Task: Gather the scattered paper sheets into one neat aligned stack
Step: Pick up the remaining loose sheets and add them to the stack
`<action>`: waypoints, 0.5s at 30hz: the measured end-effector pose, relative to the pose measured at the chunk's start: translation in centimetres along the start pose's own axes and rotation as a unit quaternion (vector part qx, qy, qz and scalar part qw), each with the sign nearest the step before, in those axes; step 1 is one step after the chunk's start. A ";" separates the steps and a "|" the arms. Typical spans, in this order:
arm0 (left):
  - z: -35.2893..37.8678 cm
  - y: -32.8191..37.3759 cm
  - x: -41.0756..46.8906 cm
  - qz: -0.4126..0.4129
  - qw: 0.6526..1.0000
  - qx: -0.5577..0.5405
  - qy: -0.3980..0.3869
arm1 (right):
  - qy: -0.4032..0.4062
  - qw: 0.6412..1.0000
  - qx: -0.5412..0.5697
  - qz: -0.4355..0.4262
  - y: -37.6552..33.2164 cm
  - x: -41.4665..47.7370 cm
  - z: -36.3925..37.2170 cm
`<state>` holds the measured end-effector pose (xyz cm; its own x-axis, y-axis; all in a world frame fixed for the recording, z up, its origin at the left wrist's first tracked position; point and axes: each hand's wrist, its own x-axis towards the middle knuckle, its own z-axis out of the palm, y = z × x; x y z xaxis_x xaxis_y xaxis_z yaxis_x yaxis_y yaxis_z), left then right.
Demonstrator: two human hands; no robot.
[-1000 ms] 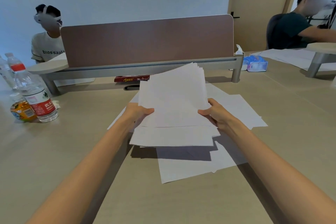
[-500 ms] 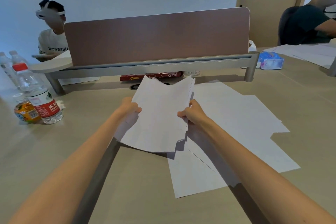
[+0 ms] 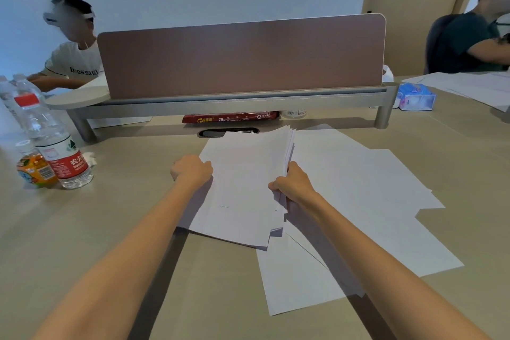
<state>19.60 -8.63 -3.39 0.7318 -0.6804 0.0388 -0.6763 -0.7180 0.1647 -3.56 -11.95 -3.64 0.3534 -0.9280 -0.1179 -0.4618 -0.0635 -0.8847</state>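
Observation:
A bundle of white paper sheets (image 3: 245,182) lies between my hands, low over the beige table, its edges slightly fanned at the far right corner. My left hand (image 3: 191,170) grips the bundle's left edge with curled fingers. My right hand (image 3: 292,186) grips its right edge, thumb on top. Several loose white sheets (image 3: 367,193) lie spread flat on the table to the right of and under the bundle; one sheet (image 3: 292,279) sticks out toward me.
A brown desk divider (image 3: 242,55) on a grey rail crosses the table behind the papers, with a red paper pack (image 3: 229,118) under it. Water bottles (image 3: 55,152) and a small orange bottle (image 3: 34,171) stand at left. A tissue pack (image 3: 416,96) and two seated people sit further back.
The bundle has turned from landscape to portrait, moved left off the loose sheets, and come down toward the table. Both hands kept hold of its side edges.

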 end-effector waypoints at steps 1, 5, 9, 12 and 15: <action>-0.1 -0.2 0.4 -0.005 1.000 -0.020 -0.010 | -0.002 1.000 0.001 0.001 -0.1 -0.1 -0.1; -1.7 -1.4 1.6 -0.004 0.969 -0.210 -0.128 | 0.000 1.000 0.014 0.011 0.3 0.1 -0.2; -3.0 -2.2 2.1 0.005 0.913 -0.336 -0.231 | -0.005 1.000 0.020 0.004 0.6 0.3 -0.1; -3.5 -2.9 2.1 0.000 0.883 -0.334 -0.329 | -0.001 1.000 0.025 -0.005 0.6 0.1 -0.1; -3.3 -3.4 1.5 0.007 0.882 -0.309 -0.355 | 0.003 1.000 0.018 -0.018 0.3 -0.3 -0.1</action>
<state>23.23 -6.74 -0.61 0.3386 -0.7667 -0.5455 -0.3497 -0.6408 0.6835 -3.92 -11.77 -3.83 0.3640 -0.9276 -0.0839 -0.4196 -0.0828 -0.9039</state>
